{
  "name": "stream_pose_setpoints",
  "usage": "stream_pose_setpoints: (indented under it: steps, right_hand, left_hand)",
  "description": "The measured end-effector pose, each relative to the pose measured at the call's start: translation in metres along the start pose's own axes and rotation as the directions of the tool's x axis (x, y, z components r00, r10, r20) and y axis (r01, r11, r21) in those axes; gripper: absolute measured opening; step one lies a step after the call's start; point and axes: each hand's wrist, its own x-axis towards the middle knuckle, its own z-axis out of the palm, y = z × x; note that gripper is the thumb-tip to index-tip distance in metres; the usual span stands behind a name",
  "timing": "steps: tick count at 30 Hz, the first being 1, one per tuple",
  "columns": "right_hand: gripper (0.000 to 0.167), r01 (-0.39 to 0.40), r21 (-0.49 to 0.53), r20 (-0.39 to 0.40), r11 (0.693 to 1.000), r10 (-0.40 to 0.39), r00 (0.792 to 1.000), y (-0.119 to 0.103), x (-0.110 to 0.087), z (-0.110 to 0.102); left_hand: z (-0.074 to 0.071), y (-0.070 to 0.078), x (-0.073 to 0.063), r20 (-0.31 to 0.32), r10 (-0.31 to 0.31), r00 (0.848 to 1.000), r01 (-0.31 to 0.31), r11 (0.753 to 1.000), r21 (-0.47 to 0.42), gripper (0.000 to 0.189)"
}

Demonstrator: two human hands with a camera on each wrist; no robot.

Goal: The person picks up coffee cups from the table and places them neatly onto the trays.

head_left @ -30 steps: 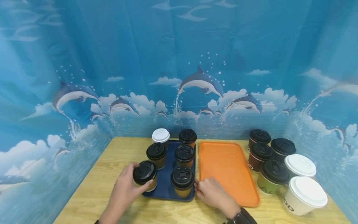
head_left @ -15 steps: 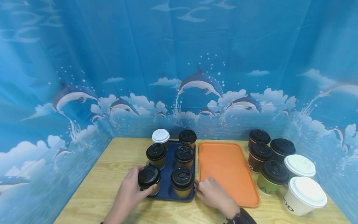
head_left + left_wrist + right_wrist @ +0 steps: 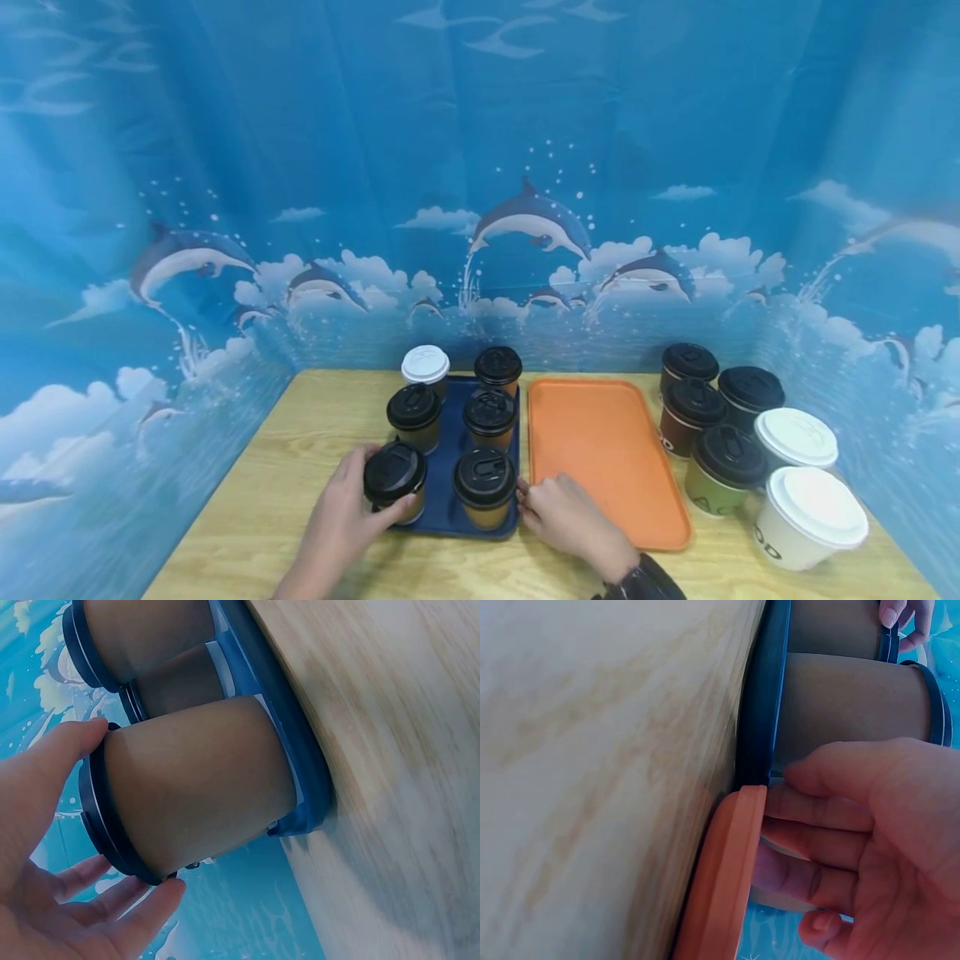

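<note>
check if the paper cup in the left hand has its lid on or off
On: the black lid caps the brown paper cup, and the left hand holds it near the rim.

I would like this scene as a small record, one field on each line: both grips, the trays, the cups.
left grip: holds a black-lidded cup at the near left corner of the blue tray
right grip: at the blue tray's right edge; whether it pinches the tray is unclear
blue tray: two columns of three lidded cups, the far left one lidded in white
orange tray: right of the blue tray
cups at far right: six, four lidded in black, two in white
</note>
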Motion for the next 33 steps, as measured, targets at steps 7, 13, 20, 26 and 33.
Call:
stream_pose_setpoints:
  steps: [7, 13, 20, 26, 33]
  right_hand:
    - [0.02, -0.004, -0.012, -0.006, 1.0, 0.004, 1.0, 0.0, 0.001, 0.002]
    - [0.022, 0.005, -0.046, -0.03, 0.999, -0.006, 1.0, -0.001, -0.001, 0.0]
    - [0.017, -0.003, -0.027, -0.018, 1.0, 0.003, 1.0, -0.001, -0.001, -0.002]
    - [0.014, 0.011, 0.022, 0.016, 1.0, -0.012, 1.0, 0.001, 0.002, -0.001]
    - [0.012, 0.005, 0.106, 0.075, 0.994, -0.013, 0.997, 0.009, 0.0, -0.005]
  left_hand:
    - [-0.001, 0.001, -0.001, -0.006, 0.006, 1.0, -0.006, 1.0, 0.001, 0.078]
    - [-0.004, 0.005, -0.001, 0.021, -0.007, 1.0, 0.006, 1.0, 0.02, 0.082]
    - [-0.009, 0.018, -0.001, -0.069, 0.059, 0.996, -0.056, 0.997, 0.043, 0.08]
    - [-0.003, 0.052, -0.012, -0.143, 0.303, 0.942, -0.305, 0.952, 0.008, 0.061]
    - [0.035, 0.096, -0.025, 0.071, 0.733, 0.677, -0.729, 0.681, -0.075, 0.038]
